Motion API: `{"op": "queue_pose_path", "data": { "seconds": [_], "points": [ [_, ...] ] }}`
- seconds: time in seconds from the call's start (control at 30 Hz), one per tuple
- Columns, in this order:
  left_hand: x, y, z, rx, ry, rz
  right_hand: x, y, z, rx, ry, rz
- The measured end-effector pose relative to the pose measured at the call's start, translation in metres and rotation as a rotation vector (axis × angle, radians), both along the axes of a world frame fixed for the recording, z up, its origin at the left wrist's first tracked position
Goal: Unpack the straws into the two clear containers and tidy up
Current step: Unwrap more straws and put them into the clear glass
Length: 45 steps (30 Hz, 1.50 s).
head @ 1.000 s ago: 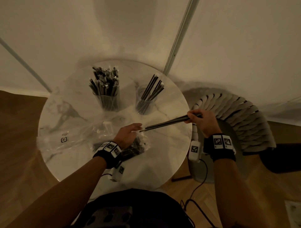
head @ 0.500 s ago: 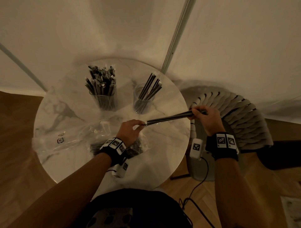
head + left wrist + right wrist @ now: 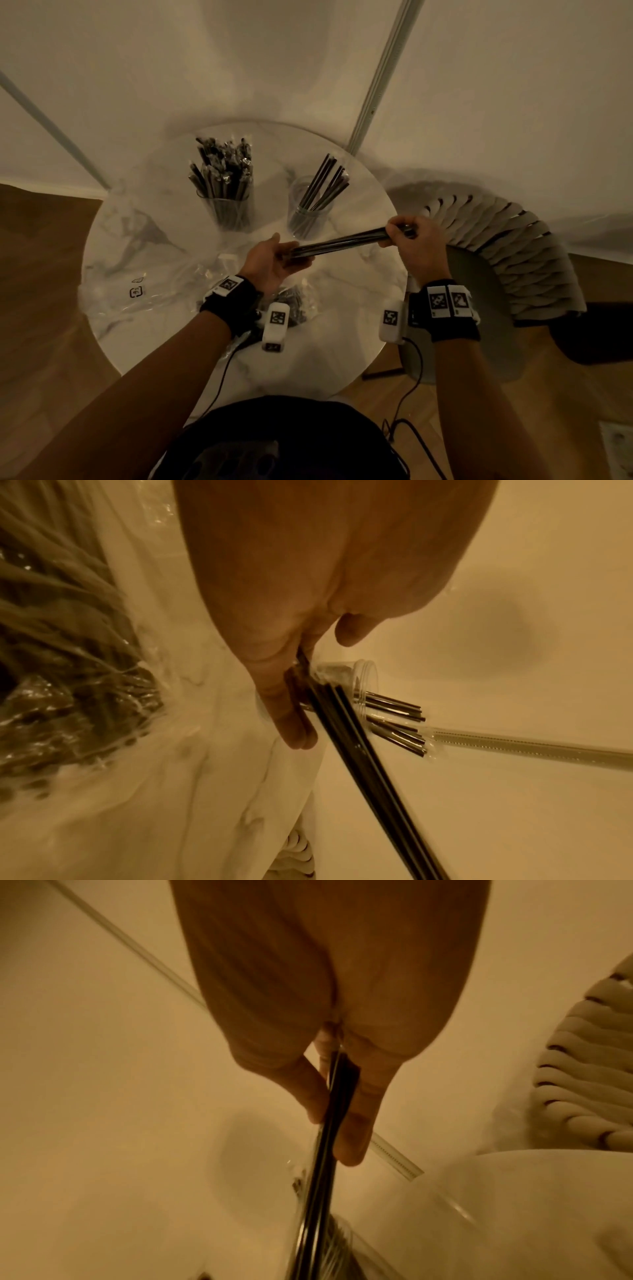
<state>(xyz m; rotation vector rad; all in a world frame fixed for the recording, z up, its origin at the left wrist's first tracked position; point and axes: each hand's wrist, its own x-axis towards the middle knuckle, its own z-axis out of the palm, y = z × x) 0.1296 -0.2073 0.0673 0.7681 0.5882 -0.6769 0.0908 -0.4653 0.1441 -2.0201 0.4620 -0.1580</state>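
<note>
Both hands have lifted the straw bundle [image 3: 346, 241] higher and closer to the cups since a second ago.

Left hand [image 3: 270, 262] now cups the bundle's near end from beneath, fingers [image 3: 291, 718] curled against the dark straws, where earlier only its fingertips touched them. Right hand [image 3: 416, 246] pinches the far end between thumb and fingers [image 3: 356, 1123]. Held between the hands, the bundle hangs level above the marble table [image 3: 164, 342], just in front of the right cup [image 3: 308, 212], which holds a few straws. Left cup [image 3: 227, 212] stands beside it, packed full. Crumpled clear wrap [image 3: 137, 294] with more straws lies under the left wrist. A chair [image 3: 513, 253] stands to the right.
</note>
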Motion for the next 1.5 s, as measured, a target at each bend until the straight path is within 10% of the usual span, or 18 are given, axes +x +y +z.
{"op": "queue_pose_path", "data": {
  "seconds": [0.63,1.0,1.3,1.5],
  "points": [
    [-0.004,-0.004,0.000,0.301,-0.047,-0.008,0.008,0.064,0.023,-0.276,-0.242,0.340],
    [0.024,0.007,0.010,0.100,-0.092,0.077,0.069,0.040,0.087,-0.253,-0.282,0.281],
    [-0.009,0.037,-0.041,1.106,-0.534,-0.818,0.127,0.025,0.076,-0.522,-0.277,0.327],
    [-0.028,0.040,-0.054,1.151,-0.714,-1.154,0.134,0.054,0.033,-0.645,-0.140,0.501]
  ]
}}
